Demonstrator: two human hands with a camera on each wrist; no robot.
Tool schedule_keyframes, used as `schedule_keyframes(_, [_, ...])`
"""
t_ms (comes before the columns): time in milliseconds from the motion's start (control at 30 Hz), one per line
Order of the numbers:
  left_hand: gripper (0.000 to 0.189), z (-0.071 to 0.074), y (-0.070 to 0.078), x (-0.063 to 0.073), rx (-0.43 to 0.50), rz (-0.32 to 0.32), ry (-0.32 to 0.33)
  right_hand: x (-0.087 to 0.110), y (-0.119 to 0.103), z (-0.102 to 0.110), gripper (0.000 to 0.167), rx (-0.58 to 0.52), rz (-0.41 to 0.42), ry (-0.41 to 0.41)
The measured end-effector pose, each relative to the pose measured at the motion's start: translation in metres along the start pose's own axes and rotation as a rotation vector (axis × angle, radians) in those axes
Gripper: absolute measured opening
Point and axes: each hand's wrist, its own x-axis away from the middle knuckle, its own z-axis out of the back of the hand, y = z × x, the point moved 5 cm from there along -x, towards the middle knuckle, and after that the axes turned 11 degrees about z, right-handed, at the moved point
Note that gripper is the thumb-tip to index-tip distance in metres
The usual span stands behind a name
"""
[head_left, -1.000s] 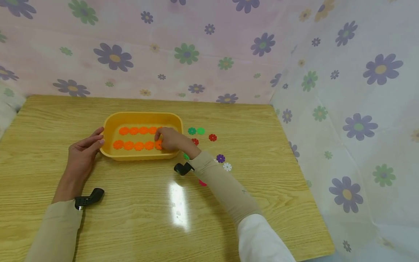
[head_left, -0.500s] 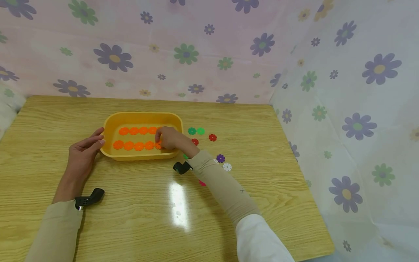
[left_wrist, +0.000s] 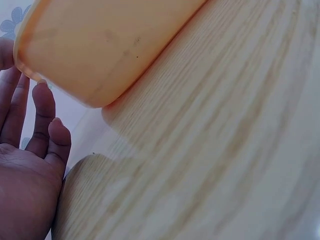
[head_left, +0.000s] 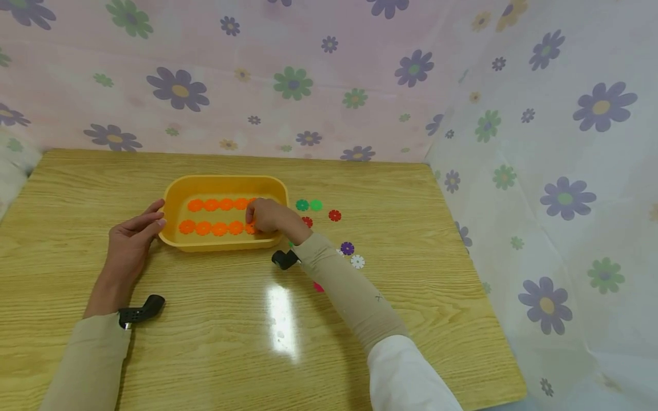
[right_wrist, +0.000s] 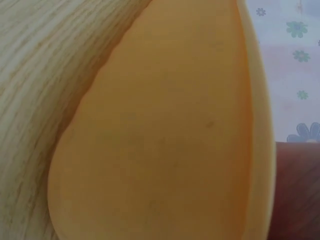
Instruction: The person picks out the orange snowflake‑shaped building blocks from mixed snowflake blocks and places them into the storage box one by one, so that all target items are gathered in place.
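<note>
In the head view a yellow plastic basin (head_left: 226, 246) stands on the table, with orange interlocking flower discs (head_left: 204, 228) lying inside in two rows. My left hand (head_left: 129, 240) holds the basin's left end, thumb and fingertips at the rim; the left wrist view shows those fingers (left_wrist: 44, 102) close beside the basin wall (left_wrist: 105, 55). My right hand (head_left: 271, 216) reaches in over the right end, fingers bent down and pinching the last orange disc (head_left: 251, 228) of the near row. That hand partly covers both rows' right ends. In the right wrist view the basin wall (right_wrist: 150, 125) hides the fingers.
Right of the basin lie loose discs: green ones (head_left: 302, 205), red ones (head_left: 334, 216), a purple one (head_left: 347, 248), a white one (head_left: 357, 261) and a pink one (head_left: 319, 286), some partly under my right forearm. Flowered sheets (head_left: 293, 83) border the wooden table (head_left: 216, 331) behind and at right.
My right wrist and forearm have shifted slightly up and to the left, the hand still at the near row's right end. The left hand and basin have not visibly moved.
</note>
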Motion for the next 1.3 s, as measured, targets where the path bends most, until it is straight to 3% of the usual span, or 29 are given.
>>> schedule_keyframes(533, [0.021, -0.0009, 0.0, 0.0017, -0.035, -0.02, 0.019, -0.0029, 0.0056, 0.005, 0.014, -0.095, 0.021, -0.105])
schedule_keyframes(1300, [0.021, -0.0016, 0.0013, 0.0023, -0.025, -0.019, 0.001, -0.0012, 0.0039, 0.0045, 0.009, -0.042, 0.108, -0.125])
